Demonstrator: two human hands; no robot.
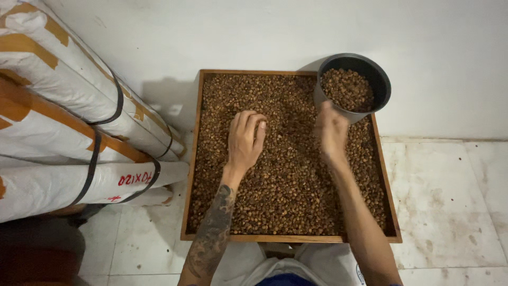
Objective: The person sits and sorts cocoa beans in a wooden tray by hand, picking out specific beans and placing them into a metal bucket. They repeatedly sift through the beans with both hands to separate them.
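Note:
A wooden tray [197, 159] on the floor holds a thick layer of brown beans [288, 185]. My left hand [245, 140] lies palm down on the beans near the tray's middle, fingers spread and slightly curled. My right hand [330, 131] is raised just above the beans, blurred, fingers bunched together, close to a dark grey round pot [382, 87] that sits on the tray's far right corner. The pot is partly filled with the same brown beans [347, 89]. Whether the right hand holds beans is hidden.
A stack of white and orange wrapped rolls [69, 127] bound with black straps lies against the wall on the left. A white wall stands behind the tray. Pale stained floor tiles [444, 201] spread to the right. My knees show at the tray's near edge.

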